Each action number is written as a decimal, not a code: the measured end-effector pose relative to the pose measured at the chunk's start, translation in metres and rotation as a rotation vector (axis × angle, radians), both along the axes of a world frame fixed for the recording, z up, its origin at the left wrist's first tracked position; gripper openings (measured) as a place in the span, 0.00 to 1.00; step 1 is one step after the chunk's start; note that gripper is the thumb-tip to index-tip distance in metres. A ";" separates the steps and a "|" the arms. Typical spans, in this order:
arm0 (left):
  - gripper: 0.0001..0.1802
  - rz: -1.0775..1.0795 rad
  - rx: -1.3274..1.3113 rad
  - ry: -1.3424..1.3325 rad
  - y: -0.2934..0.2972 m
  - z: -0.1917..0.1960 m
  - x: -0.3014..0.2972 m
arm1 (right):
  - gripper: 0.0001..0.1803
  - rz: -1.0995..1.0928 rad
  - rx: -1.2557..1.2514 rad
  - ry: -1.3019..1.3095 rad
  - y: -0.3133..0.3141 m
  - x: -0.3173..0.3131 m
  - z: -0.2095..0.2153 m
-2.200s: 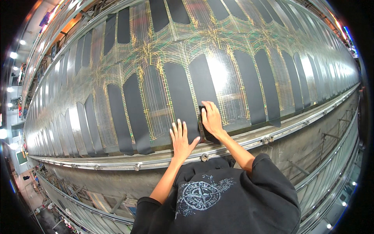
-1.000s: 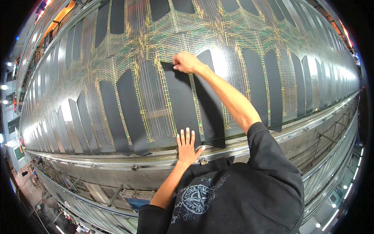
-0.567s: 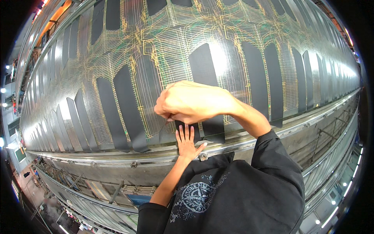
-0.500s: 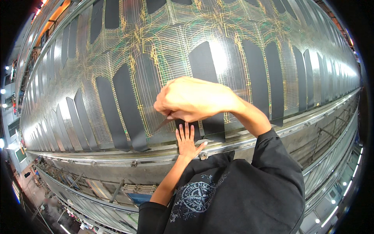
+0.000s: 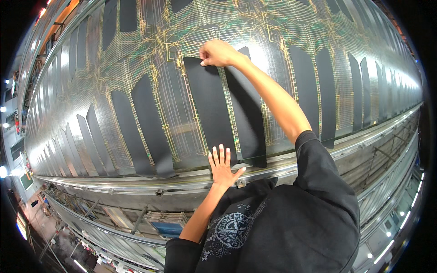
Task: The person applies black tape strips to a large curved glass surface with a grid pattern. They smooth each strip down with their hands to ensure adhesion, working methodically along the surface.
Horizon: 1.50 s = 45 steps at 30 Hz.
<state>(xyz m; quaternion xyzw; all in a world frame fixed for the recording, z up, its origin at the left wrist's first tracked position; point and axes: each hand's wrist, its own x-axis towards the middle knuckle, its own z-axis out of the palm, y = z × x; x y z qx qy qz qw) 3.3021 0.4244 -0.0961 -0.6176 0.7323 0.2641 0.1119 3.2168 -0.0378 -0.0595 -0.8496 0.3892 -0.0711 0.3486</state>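
A long black fabric piece (image 5: 208, 102) with a slanted far end lies stretched over the shiny, line-marked table (image 5: 182, 132). My left hand (image 5: 221, 169) rests flat on its near end, fingers spread. At the far end my right hand (image 5: 217, 52) is closed, thumb and fingers pinching the slanted edge; the fingertips are partly hidden. Just to the right lies a second black piece (image 5: 248, 123), crossed by the shadow of my right arm, with a strip of yellow and green lines between the two.
More black pieces (image 5: 150, 123) lie in pairs along the table to both sides, and others (image 5: 129, 16) in a row farther back. A metal rail (image 5: 114, 185) runs along the near edge. Below it, a rack of framed panels (image 5: 166, 223) stands near the floor.
My right hand has moved away from me, from above my left hand to the far end. The black piece, folded or bunched before, now lies extended. My left hand stays near the edge.
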 end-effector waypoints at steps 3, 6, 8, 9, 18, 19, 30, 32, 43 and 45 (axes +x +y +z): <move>0.70 -0.010 0.059 -0.030 -0.001 0.002 -0.002 | 0.15 -0.079 0.057 -0.108 -0.002 -0.015 -0.048; 0.70 -0.004 0.061 -0.045 -0.002 0.002 -0.002 | 0.16 -0.089 -0.061 -0.152 0.004 -0.010 -0.058; 0.70 -0.002 0.058 -0.044 0.000 0.001 -0.002 | 0.16 -0.106 -0.067 -0.111 0.009 -0.007 -0.058; 0.70 -0.003 0.054 -0.043 0.000 0.001 -0.001 | 0.16 -0.125 -0.089 -0.127 0.010 -0.007 -0.059; 0.71 -0.010 0.047 -0.051 -0.002 0.004 -0.002 | 0.15 -0.122 -0.019 -0.081 0.006 -0.008 -0.059; 0.71 -0.009 0.081 -0.050 -0.003 0.005 -0.002 | 0.15 -0.119 -0.029 -0.076 0.007 -0.008 -0.058; 0.70 0.000 0.176 -0.048 -0.008 0.010 -0.003 | 0.15 -0.111 -0.042 -0.120 0.007 -0.010 -0.060; 0.70 -0.007 0.138 -0.052 -0.007 0.009 -0.002 | 0.15 -0.113 -0.061 -0.128 0.009 -0.009 -0.060; 0.69 0.018 0.141 -0.018 -0.008 0.010 -0.002 | 0.14 -0.123 -0.072 -0.171 0.013 -0.012 -0.061; 0.69 0.010 0.132 -0.030 -0.008 0.010 -0.002 | 0.15 -0.124 -0.091 -0.157 0.014 -0.012 -0.061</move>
